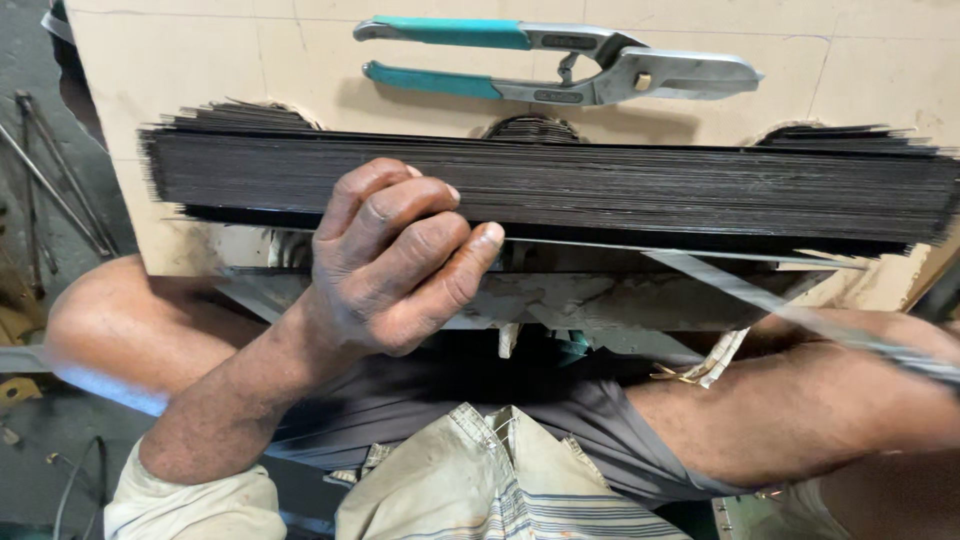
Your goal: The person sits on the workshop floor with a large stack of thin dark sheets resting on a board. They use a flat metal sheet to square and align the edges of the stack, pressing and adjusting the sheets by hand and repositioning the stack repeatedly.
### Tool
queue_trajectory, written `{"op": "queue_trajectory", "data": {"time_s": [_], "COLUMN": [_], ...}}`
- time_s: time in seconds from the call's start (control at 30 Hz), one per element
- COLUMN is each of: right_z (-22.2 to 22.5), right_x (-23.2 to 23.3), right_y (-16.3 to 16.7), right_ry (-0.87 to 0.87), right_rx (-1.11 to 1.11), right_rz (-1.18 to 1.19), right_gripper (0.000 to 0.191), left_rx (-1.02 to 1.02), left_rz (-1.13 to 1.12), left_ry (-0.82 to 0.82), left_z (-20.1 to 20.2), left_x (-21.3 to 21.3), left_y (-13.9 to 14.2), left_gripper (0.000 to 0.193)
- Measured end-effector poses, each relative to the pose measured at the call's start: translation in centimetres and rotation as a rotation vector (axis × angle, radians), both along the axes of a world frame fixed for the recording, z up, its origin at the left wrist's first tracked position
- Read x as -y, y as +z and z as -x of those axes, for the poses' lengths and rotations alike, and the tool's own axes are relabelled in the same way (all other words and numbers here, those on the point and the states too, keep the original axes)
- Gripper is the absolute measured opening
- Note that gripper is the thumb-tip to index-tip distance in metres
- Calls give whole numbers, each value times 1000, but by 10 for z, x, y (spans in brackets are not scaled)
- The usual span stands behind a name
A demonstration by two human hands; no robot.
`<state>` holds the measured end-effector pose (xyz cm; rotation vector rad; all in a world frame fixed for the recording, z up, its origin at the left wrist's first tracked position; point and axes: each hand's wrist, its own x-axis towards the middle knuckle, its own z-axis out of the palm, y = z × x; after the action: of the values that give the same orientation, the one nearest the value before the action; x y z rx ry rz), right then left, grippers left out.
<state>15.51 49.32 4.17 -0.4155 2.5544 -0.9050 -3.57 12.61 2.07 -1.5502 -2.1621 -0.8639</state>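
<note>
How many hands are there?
1. The left hand grips the front edge of the dark sheet stack. The right hand is hidden beyond the picture's right side.

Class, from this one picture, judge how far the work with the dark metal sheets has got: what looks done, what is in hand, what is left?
Done: many thin dark sheets lie stacked edge-on on the pale board. In hand: the left hand presses its fingers on the stack's near edge; a thin metal strip runs toward the right, where the right hand is out of view. Left: the teal-handled snips lie untouched beyond; what remains can't be told.
</note>
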Motion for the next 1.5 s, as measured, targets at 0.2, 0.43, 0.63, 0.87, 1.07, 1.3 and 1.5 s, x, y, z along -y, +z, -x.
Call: {"op": "queue_trajectory", "data": {"time_s": [0.2, 0.43, 0.63, 0.87, 1.07, 1.3, 1.5], "right_z": [3, 23, 18, 31, 59, 51, 46], "right_x": [16, -28, -38, 60, 77, 73, 67], "right_y": [2, -54, -64, 3, -10, -16, -18], "right_ry": [132, -846, -859, -270, -180, -113, -123], "right_rx": [-33, -386, -451, -846, -830, -858, -820], "right_rz": [1, 304, 207, -224, -208, -207, -262], "right_gripper": [28, 17, 14, 23, 33, 32, 28], "left_rx": [10, -22, -42, -87, -114, -83, -130], "left_rz": [11, 124, 73, 205, 204, 252, 225], "left_ry": [8, 58, 452, 534, 544, 531, 512], "left_z": [1, 6, -11, -24, -28, -28, -25], "left_x": [0, 31, 81, 105, 101, 95, 85], "left_y": [5, 26, 22, 0, 6, 13, 12], "left_gripper": [22, 26, 25, 24, 19, 18, 19]}}
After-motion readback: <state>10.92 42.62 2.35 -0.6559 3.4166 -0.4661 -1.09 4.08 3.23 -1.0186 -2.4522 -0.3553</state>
